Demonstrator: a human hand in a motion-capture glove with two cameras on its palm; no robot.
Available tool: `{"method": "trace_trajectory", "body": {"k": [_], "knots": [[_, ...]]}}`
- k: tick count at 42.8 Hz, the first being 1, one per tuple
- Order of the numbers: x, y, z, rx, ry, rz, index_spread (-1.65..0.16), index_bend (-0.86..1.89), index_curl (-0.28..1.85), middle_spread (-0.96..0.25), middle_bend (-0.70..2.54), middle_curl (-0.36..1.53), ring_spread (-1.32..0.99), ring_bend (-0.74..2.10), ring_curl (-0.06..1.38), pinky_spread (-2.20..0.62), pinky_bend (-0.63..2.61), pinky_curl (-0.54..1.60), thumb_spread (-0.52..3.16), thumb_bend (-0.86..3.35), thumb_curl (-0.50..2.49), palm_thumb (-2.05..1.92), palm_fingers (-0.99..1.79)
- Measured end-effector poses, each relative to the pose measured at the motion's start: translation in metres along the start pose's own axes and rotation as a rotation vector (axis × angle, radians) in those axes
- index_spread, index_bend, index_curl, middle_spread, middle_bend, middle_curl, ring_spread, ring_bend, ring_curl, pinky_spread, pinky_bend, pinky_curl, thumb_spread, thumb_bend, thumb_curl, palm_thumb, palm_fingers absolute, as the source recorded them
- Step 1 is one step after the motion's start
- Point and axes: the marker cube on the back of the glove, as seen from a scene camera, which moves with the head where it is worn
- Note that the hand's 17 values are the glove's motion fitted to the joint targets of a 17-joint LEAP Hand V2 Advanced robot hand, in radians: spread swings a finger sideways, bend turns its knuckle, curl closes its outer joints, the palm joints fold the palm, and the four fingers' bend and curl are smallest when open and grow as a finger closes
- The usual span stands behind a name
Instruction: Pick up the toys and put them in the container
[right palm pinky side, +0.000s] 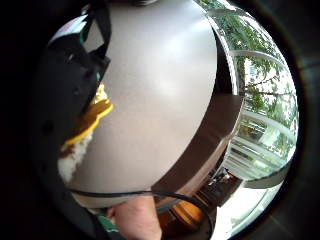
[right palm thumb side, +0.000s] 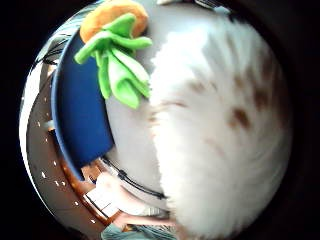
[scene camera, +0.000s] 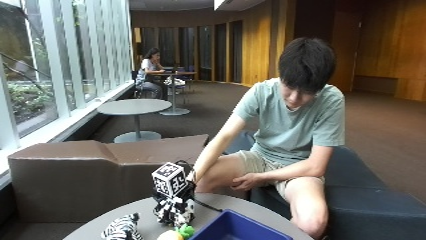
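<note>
Outside view: a seated person reaches the gloved right hand (scene camera: 174, 207) down to a round grey bench (scene camera: 143, 210), the bare left hand (scene camera: 245, 181) resting on the thigh.

On the bench lie a zebra toy (scene camera: 122, 229), a carrot toy (scene camera: 176, 233) with green leaves, and a blue container (scene camera: 233, 227); the carrot lies just beside the container's near corner, the zebra farther off along the bench edge. Behind the bench stands a brown sofa back (scene camera: 80, 172). A white furry toy with brown spots (right palm thumb side: 220, 135) fills most of the thumb-side palm view, close against the right hand; a yellow part of it (right palm pinky side: 92, 120) shows at the glove's edge in the little-finger view. Whether the fingers close round it cannot be told.
</note>
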Motion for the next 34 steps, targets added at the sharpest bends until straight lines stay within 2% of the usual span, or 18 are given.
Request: {"method": "trace_trajectory", "body": {"k": [6,10,18,25,34], "knots": [[-0.011,-0.002,-0.01,-0.049,0.008,0.025,-0.24,0.7,0.39,-0.19,0.52,0.3,-0.24,0.68,0.43,-0.17,0.88,0.31,1.09,0.16,0.47,0.47,0.85],[-0.023,0.0,-0.035,-0.11,0.072,0.021,-0.22,0.85,0.46,-0.22,0.64,0.35,-0.3,0.7,0.46,-0.2,0.88,0.32,0.98,0.16,0.52,0.5,0.95],[-0.045,0.013,-0.108,-0.144,0.179,-0.051,-0.18,1.01,0.58,-0.23,0.83,0.46,-0.39,0.78,0.54,-0.23,0.93,0.38,0.81,0.13,0.61,0.52,0.94],[-0.073,0.028,-0.195,-0.05,0.224,-0.073,-0.15,1.08,0.65,-0.23,0.92,0.53,-0.44,0.84,0.6,-0.24,0.98,0.42,0.69,0.11,0.68,0.53,0.87],[-0.126,0.027,-0.272,0.053,0.171,-0.114,-0.12,1.14,0.71,-0.22,1.0,0.61,-0.49,0.91,0.66,-0.25,1.06,0.47,0.59,0.09,0.75,0.54,0.78]]}}
